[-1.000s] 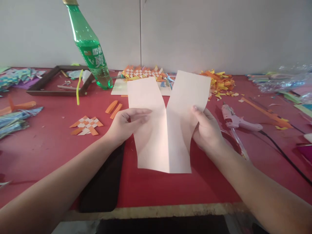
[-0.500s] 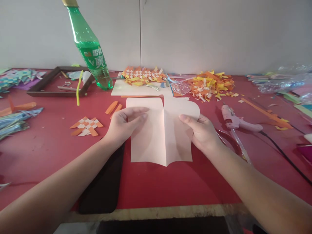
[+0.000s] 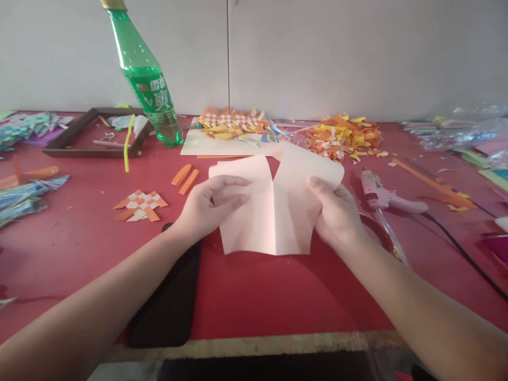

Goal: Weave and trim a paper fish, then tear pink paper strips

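Observation:
A pale pink sheet of paper [image 3: 273, 211], split down its middle from the top, is held above the red table [image 3: 254, 296]. My left hand [image 3: 206, 206] pinches the left half with thumb and fingers closed on it. My right hand [image 3: 337, 211] grips the right half, thumb on top. The two halves spread apart at the top and stay joined at the bottom edge.
A tilted green bottle [image 3: 148, 84] stands at the back left beside a wooden frame [image 3: 75, 143]. Woven orange-white pieces [image 3: 141, 203] and paper scraps [image 3: 341, 137] lie around. A pink glue gun [image 3: 381, 196] with cord lies right. A black phone [image 3: 166, 301] sits by my left forearm.
The paper's tall upright halves have dropped and bent away toward the back, so the sheet looks shorter. Both hands kept their hold and moved slightly up and right.

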Motion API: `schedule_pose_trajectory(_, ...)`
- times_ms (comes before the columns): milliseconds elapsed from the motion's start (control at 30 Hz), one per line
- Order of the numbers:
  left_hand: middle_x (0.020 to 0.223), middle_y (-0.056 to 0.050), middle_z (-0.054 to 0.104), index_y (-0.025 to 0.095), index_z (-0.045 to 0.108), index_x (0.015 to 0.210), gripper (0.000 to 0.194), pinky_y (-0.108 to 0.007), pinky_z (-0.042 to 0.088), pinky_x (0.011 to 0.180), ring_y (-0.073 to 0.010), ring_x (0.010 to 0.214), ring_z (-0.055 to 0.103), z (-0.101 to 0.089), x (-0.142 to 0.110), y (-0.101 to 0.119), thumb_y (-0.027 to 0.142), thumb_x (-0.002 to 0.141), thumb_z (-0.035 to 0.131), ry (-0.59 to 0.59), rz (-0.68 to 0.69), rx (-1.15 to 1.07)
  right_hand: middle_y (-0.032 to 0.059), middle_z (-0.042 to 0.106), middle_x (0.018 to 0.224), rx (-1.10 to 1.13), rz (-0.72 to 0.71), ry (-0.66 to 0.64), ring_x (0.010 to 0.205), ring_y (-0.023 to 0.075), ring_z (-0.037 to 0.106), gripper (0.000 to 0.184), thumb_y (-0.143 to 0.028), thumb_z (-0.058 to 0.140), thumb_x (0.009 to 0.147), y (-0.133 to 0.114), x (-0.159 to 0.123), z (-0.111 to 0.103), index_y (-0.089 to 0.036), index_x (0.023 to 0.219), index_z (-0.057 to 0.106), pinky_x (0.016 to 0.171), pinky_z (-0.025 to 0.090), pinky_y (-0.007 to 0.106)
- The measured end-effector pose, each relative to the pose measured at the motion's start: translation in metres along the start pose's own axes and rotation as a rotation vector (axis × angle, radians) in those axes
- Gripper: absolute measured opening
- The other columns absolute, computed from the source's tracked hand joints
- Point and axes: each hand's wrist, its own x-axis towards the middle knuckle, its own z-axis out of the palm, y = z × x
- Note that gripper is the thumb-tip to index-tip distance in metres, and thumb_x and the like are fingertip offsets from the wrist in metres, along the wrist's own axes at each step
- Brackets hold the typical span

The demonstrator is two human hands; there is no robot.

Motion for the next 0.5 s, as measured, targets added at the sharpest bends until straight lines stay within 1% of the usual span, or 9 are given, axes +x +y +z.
schedule_pose_trajectory(33, 0.104, -0.005, 0.077, 0.019, 0.075, 0.094, 0.017, -0.031, 0.059, 0.085, -0.0230, 0.099, 0.072, 0.0001, 0.0004, -0.0012, 0.027, 0.079, 0.074, 0.024, -0.001, -0.002, 0.0032, 0.076, 0.103, -0.006, -0.003, -0.010, 0.098, 0.0276, 0.071, 0.027, -0.048, 0.075, 0.075, -0.0005, -0.0002, 0.0001, -0.030, 0.094, 0.069, 0.080, 0.059, 0.043)
schedule_pose_trajectory(100, 0.095, -0.005, 0.079, 0.018, 0.076, 0.086, 0.009, -0.032, 0.059, 0.083, -0.0221, 0.093, 0.073, -0.0007, 0.0012, -0.0042, 0.024, 0.080, 0.073, 0.062, -0.010, -0.005, 0.0047, 0.076, 0.102, -0.031, 0.025, -0.034, 0.095, 0.0290, 0.072, 0.034, -0.052, 0.077, 0.071, -0.0017, -0.0017, 0.0003, -0.029, 0.094, 0.068, 0.076, 0.059, 0.044)
schedule_pose_trajectory(167, 0.094, -0.005, 0.079, 0.019, 0.077, 0.086, 0.009, -0.031, 0.059, 0.083, -0.0214, 0.092, 0.073, -0.0019, 0.0016, -0.0062, 0.023, 0.080, 0.072, 0.079, -0.018, -0.011, 0.0048, 0.076, 0.096, -0.072, 0.095, -0.031, 0.087, 0.0279, 0.072, 0.036, -0.050, 0.081, 0.065, -0.0028, -0.0042, 0.0004, -0.027, 0.090, 0.070, 0.073, 0.059, 0.043)
schedule_pose_trajectory(233, 0.095, -0.005, 0.079, 0.019, 0.078, 0.088, 0.011, -0.030, 0.059, 0.082, -0.0207, 0.092, 0.073, -0.0025, 0.0014, -0.0065, 0.024, 0.080, 0.073, 0.084, -0.024, -0.021, 0.0035, 0.076, 0.089, -0.106, 0.149, 0.000, 0.079, 0.0248, 0.072, 0.031, -0.045, 0.085, 0.063, -0.0029, -0.0066, 0.0002, -0.026, 0.084, 0.072, 0.070, 0.058, 0.041)
schedule_pose_trajectory(267, 0.095, -0.005, 0.079, 0.020, 0.078, 0.089, 0.011, -0.030, 0.059, 0.081, -0.0204, 0.091, 0.073, -0.0024, 0.0013, -0.0062, 0.025, 0.080, 0.073, 0.083, -0.030, -0.024, 0.0028, 0.075, 0.086, -0.114, 0.152, 0.021, 0.076, 0.0233, 0.071, 0.027, -0.043, 0.085, 0.064, -0.0025, -0.0074, 0.0000, -0.026, 0.082, 0.073, 0.069, 0.057, 0.039)
schedule_pose_trajectory(367, 0.096, -0.006, 0.078, 0.020, 0.078, 0.090, 0.013, -0.030, 0.058, 0.082, -0.0203, 0.092, 0.072, -0.0018, 0.0017, -0.0061, 0.028, 0.080, 0.074, 0.081, -0.058, -0.043, 0.0013, 0.074, 0.083, -0.119, 0.097, 0.048, 0.073, 0.0207, 0.070, 0.020, -0.040, 0.084, 0.067, -0.0001, -0.0079, -0.0013, -0.027, 0.079, 0.074, 0.069, 0.056, 0.037)
schedule_pose_trajectory(500, 0.098, -0.007, 0.077, 0.019, 0.077, 0.090, 0.017, -0.030, 0.058, 0.080, -0.0206, 0.092, 0.071, -0.0019, 0.0038, -0.0088, 0.032, 0.080, 0.075, 0.105, -0.101, -0.107, 0.0013, 0.075, 0.086, -0.086, 0.048, 0.047, 0.078, 0.0219, 0.071, 0.017, -0.037, 0.082, 0.070, 0.0017, -0.0060, -0.0030, -0.028, 0.083, 0.074, 0.070, 0.057, 0.038)
